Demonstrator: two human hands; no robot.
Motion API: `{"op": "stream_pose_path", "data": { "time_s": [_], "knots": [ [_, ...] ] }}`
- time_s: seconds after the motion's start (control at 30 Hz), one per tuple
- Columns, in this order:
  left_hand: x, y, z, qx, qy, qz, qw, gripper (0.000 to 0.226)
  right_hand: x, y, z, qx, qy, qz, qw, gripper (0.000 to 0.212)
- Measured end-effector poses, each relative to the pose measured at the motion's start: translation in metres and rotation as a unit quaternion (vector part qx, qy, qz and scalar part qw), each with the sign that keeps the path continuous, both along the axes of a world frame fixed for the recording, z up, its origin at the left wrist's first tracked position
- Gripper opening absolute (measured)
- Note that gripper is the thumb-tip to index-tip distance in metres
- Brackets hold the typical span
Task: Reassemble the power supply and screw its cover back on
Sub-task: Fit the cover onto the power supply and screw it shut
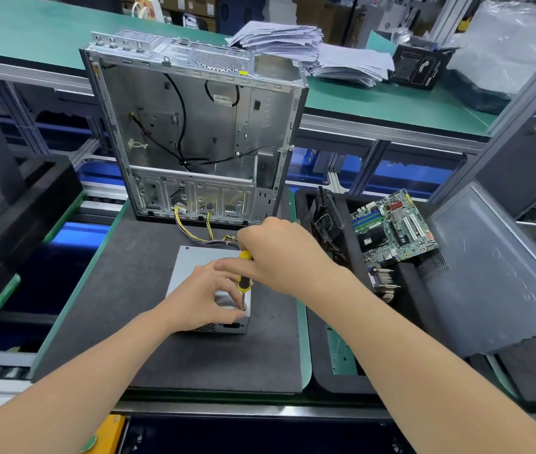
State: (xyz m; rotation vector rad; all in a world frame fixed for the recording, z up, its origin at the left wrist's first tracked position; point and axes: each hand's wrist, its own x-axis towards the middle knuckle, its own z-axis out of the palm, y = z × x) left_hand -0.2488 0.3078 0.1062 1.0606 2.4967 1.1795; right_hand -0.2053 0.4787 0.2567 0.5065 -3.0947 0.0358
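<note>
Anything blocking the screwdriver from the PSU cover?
Nothing visible. Right hand holds the screwdriver upright, tip down at the cover's near right corner; left hand fingers steady the shaft there, hiding the tip itself.

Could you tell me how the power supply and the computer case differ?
The computer case stands upright with its side open; the power supply lies flat and closed. The case is far larger than the power supply. The case is untouched, while the right hand holds a screwdriver upright on the power supply, the left hand at its tip. Both are grey metal boxes on the dark mat.
</note>
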Motion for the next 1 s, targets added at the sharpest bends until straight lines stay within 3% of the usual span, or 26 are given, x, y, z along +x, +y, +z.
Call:
{"op": "stream_pose_path", "data": {
  "time_s": [0.23, 0.6, 0.77, 0.87, 1.0],
  "knots": [
    [0.001, 0.001, 0.001, 0.015, 0.018, -0.012, 1.0, 0.014, -0.003, -0.007, -0.004, 0.021, 0.08, -0.065, 0.995, 0.067],
    [-0.001, 0.001, -0.003, 0.006, 0.015, -0.01, 1.0, 0.015, 0.0, -0.007, -0.006, 0.003, 0.066, -0.084, 0.994, 0.063],
    [-0.001, 0.001, -0.004, 0.016, 0.029, -0.003, 0.999, 0.019, -0.001, 0.002, -0.003, -0.112, -0.016, -0.094, 0.989, 0.058],
    [-0.003, -0.003, 0.001, 0.004, 0.011, 0.001, 1.0, 0.043, -0.006, 0.018, 0.009, -0.225, 0.006, -0.145, 0.964, 0.047],
    [-0.008, -0.017, 0.006, -0.123, 0.041, 0.027, 0.991, 0.081, -0.016, 0.043, 0.007, -0.377, -0.012, -0.208, 0.902, 0.021]
  ]
}}
